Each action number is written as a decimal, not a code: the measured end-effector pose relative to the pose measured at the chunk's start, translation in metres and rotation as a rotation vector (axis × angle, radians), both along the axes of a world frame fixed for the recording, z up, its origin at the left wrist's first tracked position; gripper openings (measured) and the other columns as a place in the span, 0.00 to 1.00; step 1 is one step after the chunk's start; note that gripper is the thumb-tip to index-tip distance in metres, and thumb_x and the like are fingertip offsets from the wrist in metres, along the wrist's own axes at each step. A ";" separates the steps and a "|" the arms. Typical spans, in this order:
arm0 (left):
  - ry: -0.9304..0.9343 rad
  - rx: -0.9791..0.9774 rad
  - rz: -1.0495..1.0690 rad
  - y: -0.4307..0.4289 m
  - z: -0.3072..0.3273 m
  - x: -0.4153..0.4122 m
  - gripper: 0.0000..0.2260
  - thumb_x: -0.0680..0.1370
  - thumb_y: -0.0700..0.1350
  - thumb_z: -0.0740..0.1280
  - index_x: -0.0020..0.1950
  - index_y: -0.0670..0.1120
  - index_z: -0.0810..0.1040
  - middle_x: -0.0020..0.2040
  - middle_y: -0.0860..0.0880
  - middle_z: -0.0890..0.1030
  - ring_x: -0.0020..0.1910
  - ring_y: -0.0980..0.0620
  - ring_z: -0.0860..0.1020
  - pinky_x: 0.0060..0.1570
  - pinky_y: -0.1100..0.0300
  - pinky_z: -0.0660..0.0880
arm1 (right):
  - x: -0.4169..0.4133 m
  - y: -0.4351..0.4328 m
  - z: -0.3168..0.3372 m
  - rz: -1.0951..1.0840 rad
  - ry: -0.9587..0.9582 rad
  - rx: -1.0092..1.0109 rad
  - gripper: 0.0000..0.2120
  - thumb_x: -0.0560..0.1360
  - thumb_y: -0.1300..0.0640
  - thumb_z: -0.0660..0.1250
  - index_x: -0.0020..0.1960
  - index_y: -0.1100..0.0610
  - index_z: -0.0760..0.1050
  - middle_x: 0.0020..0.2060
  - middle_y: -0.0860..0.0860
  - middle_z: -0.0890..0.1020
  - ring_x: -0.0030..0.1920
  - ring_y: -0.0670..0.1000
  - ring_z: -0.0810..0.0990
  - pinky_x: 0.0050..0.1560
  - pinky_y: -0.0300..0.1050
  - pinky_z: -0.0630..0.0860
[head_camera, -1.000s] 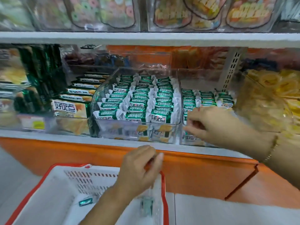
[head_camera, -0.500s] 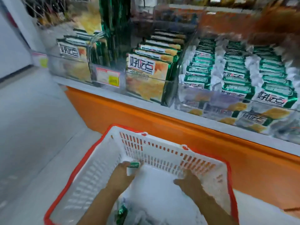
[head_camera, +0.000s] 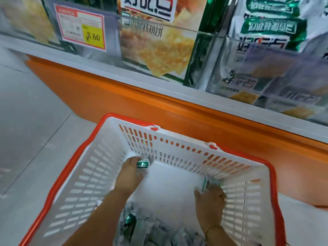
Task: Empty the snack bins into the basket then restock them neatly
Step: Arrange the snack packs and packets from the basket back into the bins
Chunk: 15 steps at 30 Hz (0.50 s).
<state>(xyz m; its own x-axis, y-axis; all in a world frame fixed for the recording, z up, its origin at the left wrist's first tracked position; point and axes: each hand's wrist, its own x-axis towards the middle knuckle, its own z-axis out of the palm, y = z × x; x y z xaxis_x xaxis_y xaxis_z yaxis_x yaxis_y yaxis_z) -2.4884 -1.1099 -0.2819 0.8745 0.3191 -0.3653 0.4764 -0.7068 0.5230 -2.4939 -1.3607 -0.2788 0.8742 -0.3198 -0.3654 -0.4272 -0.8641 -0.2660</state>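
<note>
A white basket point(head_camera: 85, 183) with a red rim sits on the pale floor point(head_camera: 26, 121), its far wall near the orange base point(head_camera: 124, 103) of a shop shelf. The white shelf edge point(head_camera: 124, 74) runs above it, with clear snack bins point(head_camera: 284, 68) and a price tag point(head_camera: 80, 26) at the top. Open floor lies to the left.

Both hands are down inside the basket. The left hand point(head_camera: 130, 176) pinches a small green packet point(head_camera: 142, 164) at the far left corner. The right hand point(head_camera: 209, 201) curls thumb and fingers round a second packet point(head_camera: 210, 184) against the right wall. Bare basket bottom shows between them, and a pile of packets point(head_camera: 150, 229) lies at the near side.

Half a second ago the right hand was by the middle of the far wall. The view has also dipped closer.
</note>
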 end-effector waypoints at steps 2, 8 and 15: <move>0.005 -0.014 0.024 -0.002 -0.006 -0.001 0.21 0.72 0.39 0.71 0.64 0.43 0.72 0.63 0.44 0.72 0.61 0.45 0.72 0.57 0.57 0.69 | 0.004 -0.003 -0.003 0.015 0.002 -0.004 0.31 0.76 0.42 0.63 0.67 0.66 0.65 0.64 0.64 0.69 0.62 0.63 0.69 0.61 0.50 0.68; 0.091 0.008 0.070 -0.012 -0.009 -0.002 0.20 0.70 0.45 0.74 0.57 0.43 0.71 0.56 0.43 0.74 0.55 0.44 0.73 0.51 0.55 0.70 | 0.015 0.001 0.005 -0.138 -0.005 0.187 0.27 0.73 0.53 0.71 0.63 0.66 0.63 0.57 0.63 0.71 0.55 0.66 0.75 0.49 0.56 0.75; 0.181 -0.176 0.208 -0.040 0.012 -0.013 0.27 0.68 0.49 0.76 0.63 0.41 0.72 0.55 0.43 0.77 0.50 0.46 0.79 0.46 0.58 0.76 | 0.024 -0.003 0.016 -0.269 0.073 0.327 0.27 0.70 0.59 0.72 0.61 0.64 0.62 0.55 0.63 0.72 0.51 0.65 0.77 0.48 0.59 0.78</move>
<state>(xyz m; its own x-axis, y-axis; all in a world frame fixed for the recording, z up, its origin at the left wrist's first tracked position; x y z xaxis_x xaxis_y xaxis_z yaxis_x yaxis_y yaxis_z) -2.5016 -1.1502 -0.2697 0.7131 0.4023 -0.5741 0.6974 -0.4904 0.5226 -2.4695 -1.3633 -0.2630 0.7435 -0.3897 -0.5436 -0.6538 -0.5945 -0.4681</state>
